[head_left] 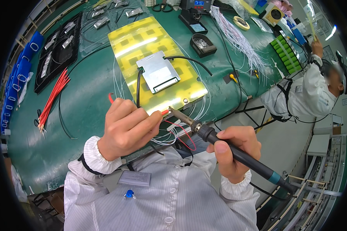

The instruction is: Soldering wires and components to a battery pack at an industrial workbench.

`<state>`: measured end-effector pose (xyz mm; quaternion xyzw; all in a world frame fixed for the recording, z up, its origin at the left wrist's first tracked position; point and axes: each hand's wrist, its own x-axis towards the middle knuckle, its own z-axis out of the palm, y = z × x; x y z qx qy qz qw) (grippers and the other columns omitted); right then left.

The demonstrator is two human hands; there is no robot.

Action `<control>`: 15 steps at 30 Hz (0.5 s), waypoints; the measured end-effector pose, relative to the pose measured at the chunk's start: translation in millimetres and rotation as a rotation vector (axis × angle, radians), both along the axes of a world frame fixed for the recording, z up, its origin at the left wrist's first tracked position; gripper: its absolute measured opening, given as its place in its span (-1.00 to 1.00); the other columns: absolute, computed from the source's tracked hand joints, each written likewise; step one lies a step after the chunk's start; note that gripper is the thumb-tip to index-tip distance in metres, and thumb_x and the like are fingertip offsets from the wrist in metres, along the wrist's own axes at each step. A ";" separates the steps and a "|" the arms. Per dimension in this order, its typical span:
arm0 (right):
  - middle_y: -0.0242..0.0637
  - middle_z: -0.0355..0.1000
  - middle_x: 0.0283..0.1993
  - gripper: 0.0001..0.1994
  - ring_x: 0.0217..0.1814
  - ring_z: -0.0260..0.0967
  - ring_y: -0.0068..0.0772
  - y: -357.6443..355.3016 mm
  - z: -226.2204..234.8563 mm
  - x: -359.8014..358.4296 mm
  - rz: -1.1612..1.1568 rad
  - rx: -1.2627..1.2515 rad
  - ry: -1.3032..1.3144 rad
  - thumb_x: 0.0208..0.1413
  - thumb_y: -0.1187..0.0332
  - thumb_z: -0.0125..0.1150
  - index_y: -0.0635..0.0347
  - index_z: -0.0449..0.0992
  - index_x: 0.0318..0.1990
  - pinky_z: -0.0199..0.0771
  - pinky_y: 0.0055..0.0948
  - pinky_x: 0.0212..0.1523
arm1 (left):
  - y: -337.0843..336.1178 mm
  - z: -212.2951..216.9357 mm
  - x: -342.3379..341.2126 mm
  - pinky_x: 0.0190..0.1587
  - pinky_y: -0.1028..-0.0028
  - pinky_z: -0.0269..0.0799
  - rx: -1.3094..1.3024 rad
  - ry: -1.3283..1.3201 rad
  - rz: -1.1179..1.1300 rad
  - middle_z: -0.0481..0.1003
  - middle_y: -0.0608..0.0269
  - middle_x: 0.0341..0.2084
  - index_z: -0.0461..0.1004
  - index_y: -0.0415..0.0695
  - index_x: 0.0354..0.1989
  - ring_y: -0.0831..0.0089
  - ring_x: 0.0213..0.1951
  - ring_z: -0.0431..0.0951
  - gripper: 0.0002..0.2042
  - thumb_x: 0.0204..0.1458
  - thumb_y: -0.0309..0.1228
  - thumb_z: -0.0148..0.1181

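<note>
Here, red wire [164, 112] pinched in left grip [125, 129].

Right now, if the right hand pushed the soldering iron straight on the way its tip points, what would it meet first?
Probably the red wire end pinched by the left hand; the right hand's soldering iron tip almost touches it, though depth is unclear.

small blue-lit screen [199, 3] on soldering station at table's far edge, pale rectangular badge [135, 178] on chest

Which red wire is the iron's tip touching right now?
The red wire pinched in the left hand, not the loose red bundle lying far left on the mat.
</note>
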<state>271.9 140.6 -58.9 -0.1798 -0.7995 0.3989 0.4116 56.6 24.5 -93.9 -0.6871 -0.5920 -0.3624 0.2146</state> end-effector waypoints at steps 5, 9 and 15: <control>-0.29 0.50 -0.54 -0.78 -0.67 0.38 -0.51 -1.0 -1.6 0.5 -0.007 -0.033 0.000 0.01 0.33 0.36 0.23 0.44 -0.31 0.36 -0.56 -0.60 | 0.9 -2.0 -0.2 -0.52 0.42 0.03 0.008 0.004 -0.008 0.25 0.42 -0.68 0.57 -0.16 -0.37 0.45 -0.58 0.20 -0.71 -0.39 -0.59 0.39; -0.27 0.50 -0.53 -0.78 -0.66 0.38 -0.50 -1.5 -1.8 1.9 -0.002 -0.028 -0.011 0.01 0.33 0.36 0.23 0.45 -0.30 0.36 -0.55 -0.59 | 0.3 -1.6 -0.7 -0.52 0.42 0.03 0.008 0.011 -0.018 0.25 0.42 -0.68 0.56 -0.18 -0.37 0.45 -0.58 0.21 -0.70 -0.41 -0.59 0.38; -0.20 0.42 -0.55 -0.74 -0.60 0.47 -0.45 2.1 0.5 4.9 0.081 0.065 -0.080 0.14 0.34 0.20 0.38 0.31 -0.25 0.47 -0.56 -0.55 | 0.4 -1.0 -0.4 -0.51 0.43 0.05 0.008 0.017 -0.026 0.26 0.41 -0.67 0.56 -0.19 -0.36 0.45 -0.57 0.22 -0.67 -0.44 -0.59 0.38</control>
